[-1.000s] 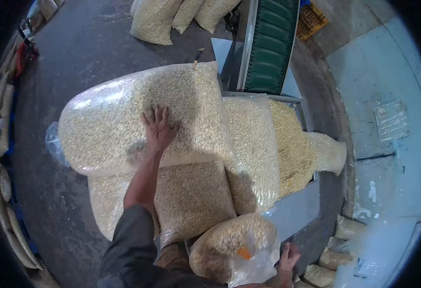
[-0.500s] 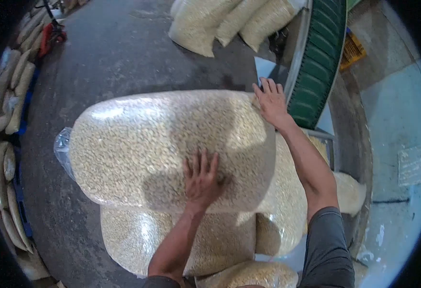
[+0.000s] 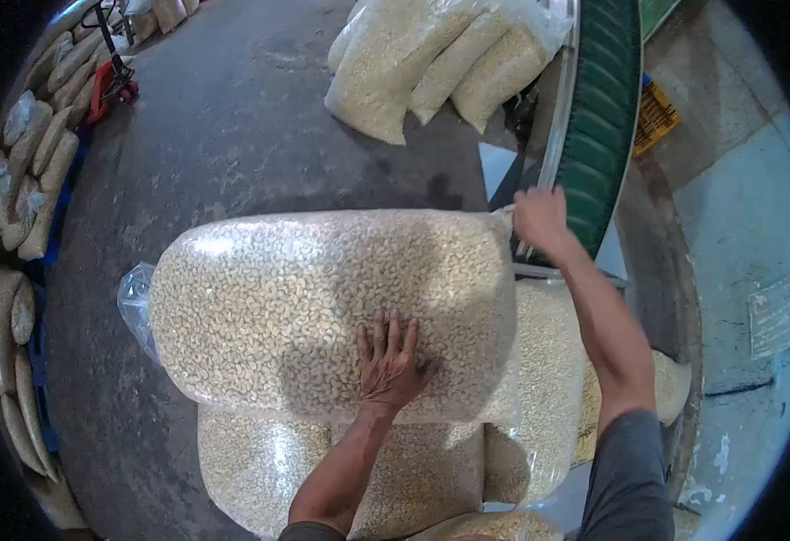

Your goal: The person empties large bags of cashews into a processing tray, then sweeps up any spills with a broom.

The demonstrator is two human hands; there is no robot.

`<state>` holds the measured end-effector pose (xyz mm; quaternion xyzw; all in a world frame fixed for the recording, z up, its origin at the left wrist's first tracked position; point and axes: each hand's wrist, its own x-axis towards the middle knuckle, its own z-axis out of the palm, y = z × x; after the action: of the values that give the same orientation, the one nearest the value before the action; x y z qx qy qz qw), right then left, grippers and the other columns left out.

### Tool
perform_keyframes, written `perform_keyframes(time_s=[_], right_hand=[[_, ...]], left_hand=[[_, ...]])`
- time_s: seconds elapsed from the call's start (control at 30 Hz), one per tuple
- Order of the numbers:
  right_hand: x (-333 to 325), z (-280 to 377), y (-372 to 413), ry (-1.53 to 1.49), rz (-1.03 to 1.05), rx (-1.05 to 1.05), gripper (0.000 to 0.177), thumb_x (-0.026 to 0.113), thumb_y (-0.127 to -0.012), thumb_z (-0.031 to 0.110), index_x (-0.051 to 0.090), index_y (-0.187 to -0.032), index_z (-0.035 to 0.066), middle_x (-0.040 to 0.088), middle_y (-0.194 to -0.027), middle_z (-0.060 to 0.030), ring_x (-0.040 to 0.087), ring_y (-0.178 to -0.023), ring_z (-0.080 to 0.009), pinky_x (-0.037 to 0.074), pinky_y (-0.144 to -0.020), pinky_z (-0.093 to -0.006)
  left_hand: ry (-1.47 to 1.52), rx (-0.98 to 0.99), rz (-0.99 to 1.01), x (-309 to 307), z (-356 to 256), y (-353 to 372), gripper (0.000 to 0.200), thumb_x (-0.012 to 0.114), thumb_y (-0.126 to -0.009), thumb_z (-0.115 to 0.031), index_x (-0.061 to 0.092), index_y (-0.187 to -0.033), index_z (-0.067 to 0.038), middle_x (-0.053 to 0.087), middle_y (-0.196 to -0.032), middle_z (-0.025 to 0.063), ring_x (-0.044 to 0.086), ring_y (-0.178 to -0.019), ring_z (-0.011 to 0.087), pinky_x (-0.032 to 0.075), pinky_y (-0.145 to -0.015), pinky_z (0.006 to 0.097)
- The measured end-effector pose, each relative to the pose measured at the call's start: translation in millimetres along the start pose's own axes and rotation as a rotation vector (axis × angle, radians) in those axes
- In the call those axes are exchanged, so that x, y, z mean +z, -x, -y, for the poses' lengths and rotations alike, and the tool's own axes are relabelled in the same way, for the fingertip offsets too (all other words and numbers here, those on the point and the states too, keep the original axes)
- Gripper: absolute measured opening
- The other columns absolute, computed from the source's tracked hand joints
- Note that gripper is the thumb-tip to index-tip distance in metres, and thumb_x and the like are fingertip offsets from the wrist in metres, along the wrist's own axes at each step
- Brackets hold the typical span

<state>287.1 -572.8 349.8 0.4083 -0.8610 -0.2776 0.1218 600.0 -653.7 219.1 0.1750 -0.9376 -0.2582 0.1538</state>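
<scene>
A big clear plastic bag of cashew nuts (image 3: 260, 316) lies on its side across other filled bags. Flat on its upper face, fingers spread, rests my left hand (image 3: 390, 368). My right hand (image 3: 542, 221) is closed around the bag's far right corner, and a bit of gathered plastic shows beside its fingers. At the left end a loose flap of clear plastic (image 3: 135, 305) sticks out. Beneath is another cashew bag (image 3: 260, 460), with one more bag (image 3: 543, 388) to the right.
A green conveyor belt (image 3: 598, 117) with a metal side runs beyond my right hand. More nut bags (image 3: 372, 81) lie on the floor ahead. Stacked sacks (image 3: 48, 189) on blue pallets line the left, near a red pallet jack (image 3: 102, 90). A yellow crate (image 3: 656, 113) stands behind the belt.
My right hand has gone from outstretched fingers on the bag's corner to a closed grip there. My left hand stays flat on the bag. The whole scene sits lower in view.
</scene>
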Motion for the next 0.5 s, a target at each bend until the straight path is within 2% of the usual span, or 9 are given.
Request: perform_keyframes(time_s=[0.13,0.17,0.2,0.23,0.3,0.33,0.4,0.43,0.5], right_hand=[[-80,19,175,-0.716,-0.128,0.116,0.022,0.052,-0.086,0.023,0.055,-0.094,0.003,0.061,-0.089,-0.0208,0.059,-0.082,-0.0405,0.046,-0.067,-0.0502],[-89,25,240,-0.816,0.051,0.249,0.026,0.053,-0.088,0.025,0.056,-0.098,0.002,0.061,-0.087,-0.0211,0.059,-0.079,-0.0416,0.045,-0.069,-0.0513],[-109,31,301,-0.881,0.110,0.339,0.025,0.052,-0.088,0.024,0.056,-0.099,0.001,0.060,-0.079,-0.0217,0.059,-0.075,-0.0419,0.045,-0.066,-0.0507],[-111,38,367,-1.049,0.179,0.571,0.024,0.053,-0.088,0.022,0.056,-0.098,0.001,0.059,-0.074,-0.0218,0.059,-0.071,-0.0429,0.045,-0.062,-0.0489],[-121,61,494,-1.005,0.226,0.931,0.026,0.057,-0.086,0.023,0.059,-0.100,0.001,0.062,-0.075,-0.0205,0.061,-0.070,-0.0382,0.046,-0.061,-0.0452],[-117,79,552,-0.816,0.153,0.958,0.025,0.057,-0.084,0.021,0.060,-0.097,0.000,0.062,-0.076,-0.0178,0.060,-0.064,-0.0293,0.046,-0.058,-0.0410],[-188,100,595,-0.779,0.593,1.024,0.048,0.058,-0.088,0.041,0.044,-0.121,0.009,0.066,-0.100,-0.0164,0.062,-0.083,-0.0380,0.048,-0.073,-0.0464],[-199,111,613,-0.784,0.571,1.040,0.048,0.058,-0.088,0.041,0.044,-0.121,0.009,0.066,-0.100,-0.0164,0.062,-0.083,-0.0380,0.048,-0.073,-0.0464],[-215,130,658,-0.690,0.345,0.938,0.047,0.062,-0.084,0.043,0.047,-0.112,0.008,0.068,-0.091,-0.0153,0.062,-0.074,-0.0406,0.048,-0.067,-0.0483]], left_hand=[[-0.022,0.021,0.009,-6,-3,5,0.075,0.066,-0.076,-0.053,0.048,-0.133,-0.007,0.038,-0.142,0.0203,0.024,-0.138,0.0388,0.010,-0.112,0.0584],[-0.020,0.036,0.000,-7,-2,6,0.075,0.064,-0.077,-0.054,0.048,-0.133,-0.007,0.038,-0.142,0.0202,0.024,-0.138,0.0390,0.010,-0.112,0.0584],[-0.018,0.050,-0.021,-7,-2,8,0.075,0.064,-0.077,-0.054,0.048,-0.133,-0.007,0.038,-0.142,0.0202,0.024,-0.138,0.0390,0.010,-0.112,0.0584],[-0.037,0.047,-0.024,-8,-2,10,0.076,0.063,-0.077,-0.056,0.048,-0.133,-0.007,0.038,-0.142,0.0205,0.024,-0.137,0.0393,0.010,-0.112,0.0585],[-0.041,0.067,-0.046,-9,-7,11,0.077,0.061,-0.078,-0.057,0.047,-0.133,-0.006,0.038,-0.142,0.0208,0.025,-0.137,0.0396,0.009,-0.112,0.0586],[-0.064,0.077,-0.058,-11,-9,13,0.078,0.059,-0.079,-0.059,0.046,-0.135,-0.006,0.037,-0.143,0.0209,0.024,-0.137,0.0395,0.009,-0.112,0.0585],[-0.114,0.107,-0.048,-9,-8,20,0.081,0.056,-0.079,-0.061,0.044,-0.137,-0.006,0.033,-0.146,0.0209,0.021,-0.138,0.0399,0.006,-0.112,0.0578],[-0.113,0.127,-0.062,-6,-5,20,0.081,0.056,-0.079,-0.061,0.044,-0.137,-0.006,0.033,-0.146,0.0209,0.021,-0.138,0.0399,0.006,-0.112,0.0578],[-0.186,0.162,-0.005,0,0,27,0.081,0.053,-0.081,-0.063,0.041,-0.140,-0.010,0.032,-0.148,0.0179,0.019,-0.140,0.0390,0.000,-0.113,0.0569]])
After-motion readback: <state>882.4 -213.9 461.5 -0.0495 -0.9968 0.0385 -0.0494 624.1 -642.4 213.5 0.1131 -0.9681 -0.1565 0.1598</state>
